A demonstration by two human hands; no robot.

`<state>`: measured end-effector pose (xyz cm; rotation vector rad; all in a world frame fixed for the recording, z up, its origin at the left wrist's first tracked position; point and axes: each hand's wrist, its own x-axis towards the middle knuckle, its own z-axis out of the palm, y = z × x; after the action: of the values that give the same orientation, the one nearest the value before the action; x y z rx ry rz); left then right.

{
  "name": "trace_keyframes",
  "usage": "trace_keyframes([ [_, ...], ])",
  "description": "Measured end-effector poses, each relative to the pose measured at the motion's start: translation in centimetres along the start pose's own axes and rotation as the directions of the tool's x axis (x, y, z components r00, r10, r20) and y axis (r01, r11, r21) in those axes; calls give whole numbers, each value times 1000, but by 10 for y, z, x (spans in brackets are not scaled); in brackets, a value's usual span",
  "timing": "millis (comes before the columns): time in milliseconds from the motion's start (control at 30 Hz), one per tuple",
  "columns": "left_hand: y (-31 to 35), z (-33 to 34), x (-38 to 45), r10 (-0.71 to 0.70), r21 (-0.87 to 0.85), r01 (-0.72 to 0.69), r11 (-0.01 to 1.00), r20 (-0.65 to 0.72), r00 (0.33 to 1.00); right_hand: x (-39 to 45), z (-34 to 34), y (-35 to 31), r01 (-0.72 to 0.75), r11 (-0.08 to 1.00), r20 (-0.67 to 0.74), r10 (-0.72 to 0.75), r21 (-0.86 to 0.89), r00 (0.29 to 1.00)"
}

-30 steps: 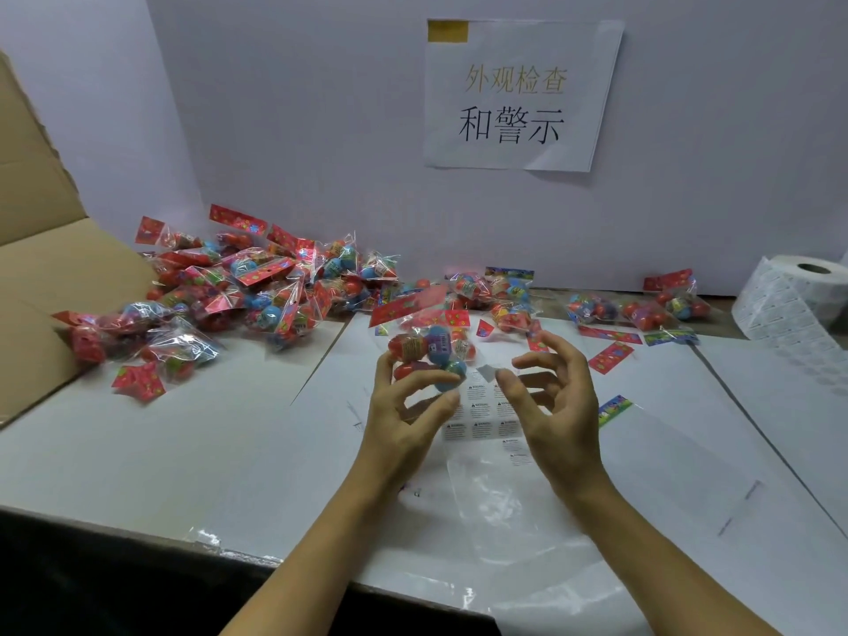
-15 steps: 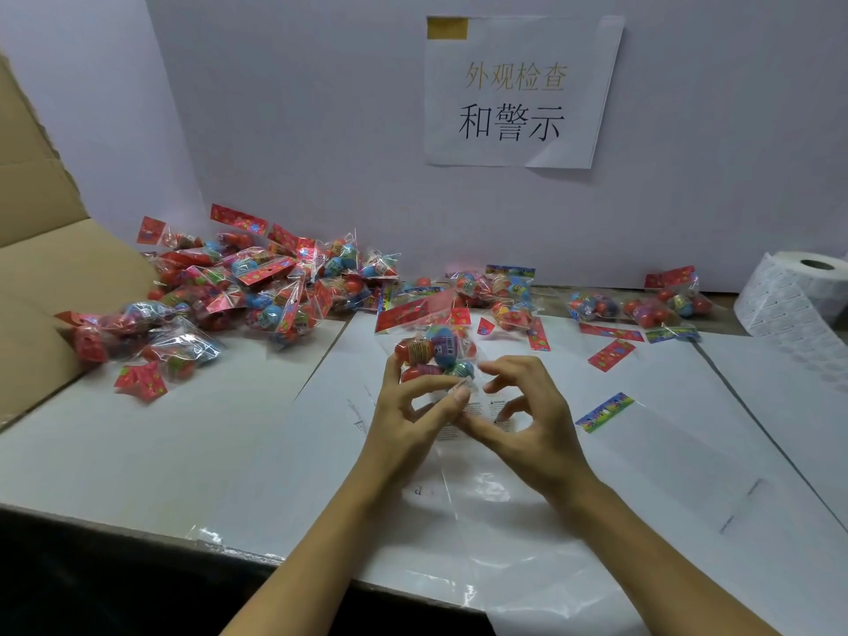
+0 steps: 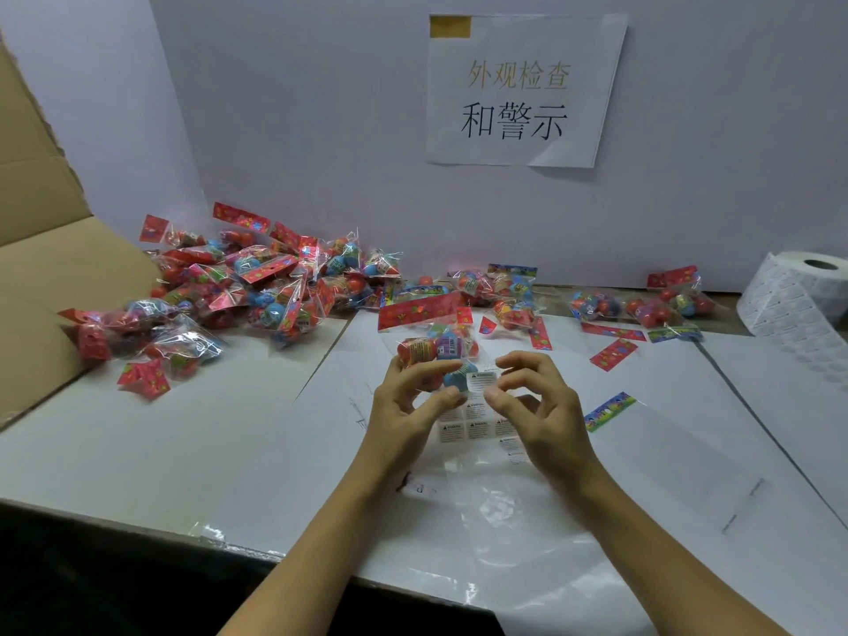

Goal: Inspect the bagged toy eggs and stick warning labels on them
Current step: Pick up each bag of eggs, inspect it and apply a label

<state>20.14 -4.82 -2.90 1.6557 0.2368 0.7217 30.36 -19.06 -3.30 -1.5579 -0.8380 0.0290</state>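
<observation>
My left hand (image 3: 404, 406) grips a clear bag of toy eggs (image 3: 436, 351) with a red header card, lifted above the white table. A small white warning label (image 3: 482, 381) lies against the bag's lower right side. My right hand (image 3: 537, 406) pinches that label's right edge between thumb and forefinger, its other fingers curled. Just below both hands, a sheet of warning labels (image 3: 468, 429) lies flat on the table.
A big pile of bagged eggs (image 3: 257, 286) sits at the back left beside an open cardboard box (image 3: 46, 268). More bags (image 3: 642, 307) lie at the back right. A roll of labels (image 3: 794, 305) stands at the far right. Loose header cards (image 3: 612, 354) lie nearby.
My right hand dropped to the label sheet, then rose with a label and brought it to the bag. My left hand kept hold of the bag.
</observation>
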Motion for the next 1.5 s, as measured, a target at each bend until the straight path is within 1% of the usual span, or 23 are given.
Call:
trace_keyframes([
  [67, 0, -1, -1, -4, -21, 4, 1000, 1, 1000, 1, -2, 1, -29, 1000, -2, 29, 1, 1000],
  [167, 1, 0, -2, 4, -39, -3, 999, 15, 1000, 1, -3, 1, -32, 999, 22, 32, 1, 999],
  [333, 3, 1, -2, 16, -1, -16, 1000, 34, 999, 1, -4, -3, -16, 1000, 53, 15, 7, 998],
  [500, 3, 0, -2, 69, 9, -69, 998, 53, 996, 2, -3, -2, -21, 998, 58, 24, -53, 998],
  [633, -1, 0, -1, 82, 16, -83, 996, 48, 995, 1, -3, -3, -27, 998, 65, 31, -60, 997],
  [733, -3, 1, 0, 84, -1, -84, 996, 48, 995, 1, -2, -6, -68, 995, 51, 72, -70, 996],
  [800, -3, 1, 0, 97, -11, -96, 995, 61, 993, 0, 0, -8, -92, 994, 22, 93, -59, 995],
  [867, -3, 1, -1, 114, -12, -114, 993, 80, 990, 0, 2, -10, -81, 993, -7, 80, -87, 997],
  [933, -3, 2, -1, 121, -19, -120, 993, 101, 987, 0, 4, -8, -54, 976, -59, 42, -209, 997],
  [1000, -4, 3, -2, 111, -26, -109, 994, 114, 987, 2, 4, -2, -46, 934, -151, -8, -353, 989],
  [1033, -4, 3, -2, 103, -29, -100, 995, 117, 988, 3, 4, 1, -54, 919, -198, -26, -390, 980],
  [1067, -4, 3, -2, 97, -31, -94, 995, 116, 988, 5, 3, 3, -69, 916, -238, -29, -394, 971],
  [1133, -5, 3, -1, 83, -43, -80, 996, 100, 992, 6, 1, 5, -121, 929, -284, 19, -349, 959],
  [1200, -4, 2, -1, 62, -73, -57, 996, 71, 996, 5, 0, 4, -171, 948, -253, 101, -270, 962],
  [1267, -4, 2, 0, 48, -100, -43, 994, 52, 997, 3, 1, -2, -205, 970, -145, 185, -134, 972],
  [1300, -4, 2, 0, 52, -110, -47, 993, 41, 998, 1, 2, -5, -204, 976, -83, 198, -78, 977],
  [1400, -4, 0, 0, 76, -119, -74, 990, 8, 997, -4, 6, -7, -137, 989, 34, 139, -52, 990],
  [1500, -6, 0, 1, 15, -143, -16, 990, -11, 1000, -5, 7, -9, -110, 994, 58, 111, -25, 992],
])
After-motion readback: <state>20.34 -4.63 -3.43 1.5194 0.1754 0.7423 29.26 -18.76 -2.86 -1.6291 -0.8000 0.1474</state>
